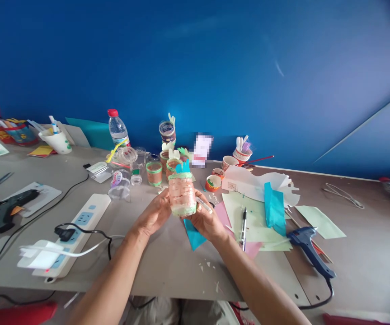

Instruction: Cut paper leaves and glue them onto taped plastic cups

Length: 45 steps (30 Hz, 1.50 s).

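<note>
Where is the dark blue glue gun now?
In the head view, the dark blue glue gun lies on the right side of the table, near the pale green paper.

A brownish-pink, green-edged jar (182,196) sits upright between both hands (154,212).

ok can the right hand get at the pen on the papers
Probably yes: the pen lies uncovered nearby, though the right hand helps hold the jar and might have to let go first.
</note>
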Tool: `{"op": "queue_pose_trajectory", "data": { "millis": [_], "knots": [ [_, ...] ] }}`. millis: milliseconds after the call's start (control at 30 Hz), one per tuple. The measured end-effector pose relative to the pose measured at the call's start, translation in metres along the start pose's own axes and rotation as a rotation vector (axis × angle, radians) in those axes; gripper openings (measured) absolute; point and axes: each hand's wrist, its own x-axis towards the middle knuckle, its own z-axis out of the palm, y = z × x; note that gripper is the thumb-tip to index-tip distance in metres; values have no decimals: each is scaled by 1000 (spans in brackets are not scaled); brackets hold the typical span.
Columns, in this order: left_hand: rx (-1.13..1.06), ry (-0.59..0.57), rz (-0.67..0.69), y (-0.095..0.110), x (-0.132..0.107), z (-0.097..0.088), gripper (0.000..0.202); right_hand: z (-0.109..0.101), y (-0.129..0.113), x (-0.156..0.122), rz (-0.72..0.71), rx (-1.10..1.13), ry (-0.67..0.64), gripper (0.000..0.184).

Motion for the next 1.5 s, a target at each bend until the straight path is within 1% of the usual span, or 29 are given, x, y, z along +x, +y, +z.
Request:
{"op": "queue_pose_trajectory", "data": {
  "millis": [200, 267, 333, 467, 533, 600, 700, 833, 967, 1067, 1233, 1333, 1433, 1500],
  "knots": [
    [102, -67, -34, -1, -2, -2, 76, -3, -2, 3, -36, -11, 13, 58],
    [123, -67, -45, -1, -3, -2, 78, -4, -2, 4, -38, -18, 21, 55],
    [139, -40, -27, -1, -2, -2, 76, -6, 0, 6, -41, -40, 55, 53],
    [191, 65, 73, -1, 1, -2, 71, -8, 3, 6, -77, -166, 188, 53],
    [240, 126, 116, -3, 3, -3, 69, -7, 3, 5, -109, -225, 207, 54],
    [270, 172, 138, -4, 4, -2, 68, -4, 1, 4, -139, -265, 198, 54],
    [240, 191, 144, -6, 6, 1, 70, -1, 0, 3, -158, -292, 195, 51],
    [174, 173, 120, -9, 6, 4, 75, -2, 2, 4, -155, -315, 194, 48],
    [58, 170, 92, -13, 6, 4, 64, -6, 4, 5, -168, -320, 205, 46],
    [13, 175, 58, -11, 5, 5, 56, -8, 5, 6, -171, -300, 200, 45],
    [9, 151, 23, -5, 5, 6, 53, -8, 5, 6, -206, -324, 214, 40],
    [16, 163, 9, -6, 6, 2, 53, -7, 1, 5, -211, -335, 259, 40],
    [32, 190, 7, -9, 8, -3, 55, -9, -3, 4, -277, -296, 355, 36],
    [47, 192, 1, -10, 9, -5, 57, -11, -7, 3, -333, -238, 391, 39]
  ]
}}
